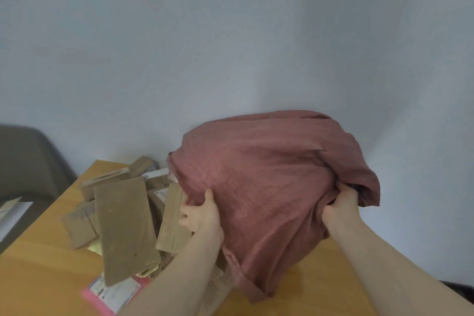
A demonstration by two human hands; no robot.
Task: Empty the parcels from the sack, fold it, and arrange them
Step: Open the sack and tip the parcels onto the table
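At far left a grey chair [28, 161] stands beside the wooden table [38, 282]. On the table lies a heap of brown parcels [123, 223] – a pink mailer [112, 295] at its near edge. The left hand [202, 213] clutches the dusty-red cloth sack [269, 177] near its mouth, fingers closed on the fabric. The right hand [341, 205] grips a bunched fold at the sack's right – the sack is raised above the table

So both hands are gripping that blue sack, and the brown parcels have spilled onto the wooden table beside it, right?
Nearly. The head view shows the sack is dusty pink, not blue. The rest holds: the left hand and right hand grip it, with brown parcels spilled on the wooden table beside it.
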